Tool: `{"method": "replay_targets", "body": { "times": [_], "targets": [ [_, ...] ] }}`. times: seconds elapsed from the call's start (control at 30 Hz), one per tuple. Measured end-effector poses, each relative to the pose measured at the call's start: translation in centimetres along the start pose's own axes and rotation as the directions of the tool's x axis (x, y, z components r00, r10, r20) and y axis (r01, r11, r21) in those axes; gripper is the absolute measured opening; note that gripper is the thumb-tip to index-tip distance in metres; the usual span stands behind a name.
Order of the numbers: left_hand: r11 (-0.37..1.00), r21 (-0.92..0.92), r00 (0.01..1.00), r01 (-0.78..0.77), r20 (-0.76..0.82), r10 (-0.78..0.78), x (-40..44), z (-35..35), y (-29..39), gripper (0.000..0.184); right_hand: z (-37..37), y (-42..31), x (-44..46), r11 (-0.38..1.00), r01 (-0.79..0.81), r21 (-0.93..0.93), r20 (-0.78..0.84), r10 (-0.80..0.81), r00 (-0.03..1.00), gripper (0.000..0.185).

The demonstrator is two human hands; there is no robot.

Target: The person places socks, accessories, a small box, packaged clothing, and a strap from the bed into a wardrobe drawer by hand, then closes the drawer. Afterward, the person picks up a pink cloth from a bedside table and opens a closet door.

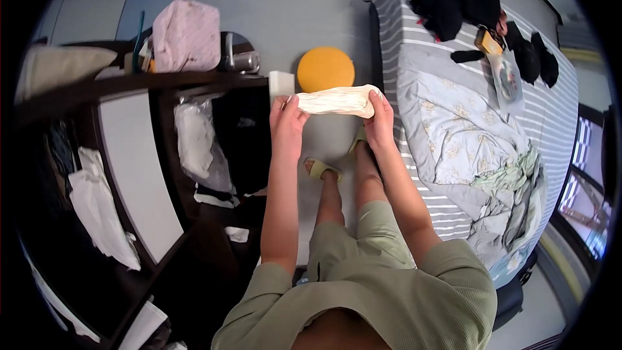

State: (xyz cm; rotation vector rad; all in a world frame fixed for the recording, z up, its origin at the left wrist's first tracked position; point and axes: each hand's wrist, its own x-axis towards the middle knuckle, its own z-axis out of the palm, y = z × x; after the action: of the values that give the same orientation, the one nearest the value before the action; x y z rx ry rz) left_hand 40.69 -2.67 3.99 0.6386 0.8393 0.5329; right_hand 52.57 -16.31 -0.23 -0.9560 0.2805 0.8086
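Note:
Stretched between my two hands is a cream, crinkled strip of cloth (335,100), held level in front of me above the floor; what kind of cloth item it is I cannot tell. My left hand (288,116) pinches its left end between thumb and fingers. At the other end, my right hand (380,115) grips it with the thumb on top and the fingers behind. Just beyond the cloth stands a round yellow stool (326,69), partly covered by it.
On the right is a bed (424,210) with a rumpled grey floral quilt (447,136), black items (447,6) and a plastic bag (506,81). A dark open wardrobe (214,253) on the left holds bagged white cloth (194,139). A pink bag (186,35) sits atop it.

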Motion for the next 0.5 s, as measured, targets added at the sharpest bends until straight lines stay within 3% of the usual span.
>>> {"method": "replay_targets", "body": {
  "times": [0.23, 0.5],
  "targets": [
    [0.950, 0.225, 0.945, -0.217, -0.196, 0.263, -4.7, -7.1, 3.6, 0.009, 5.6, 5.0, -2.5, 0.989, -0.072, -0.128, 0.168, 0.093, 0.981, 0.022],
    [0.873, 0.336, 0.808, -0.353, -0.361, 0.465, -8.9, -16.5, 5.4, 0.010, 11.2, 10.7, -6.7, 0.933, -0.160, -0.322, 0.312, 0.263, 0.913, 0.021]
  ]
}}
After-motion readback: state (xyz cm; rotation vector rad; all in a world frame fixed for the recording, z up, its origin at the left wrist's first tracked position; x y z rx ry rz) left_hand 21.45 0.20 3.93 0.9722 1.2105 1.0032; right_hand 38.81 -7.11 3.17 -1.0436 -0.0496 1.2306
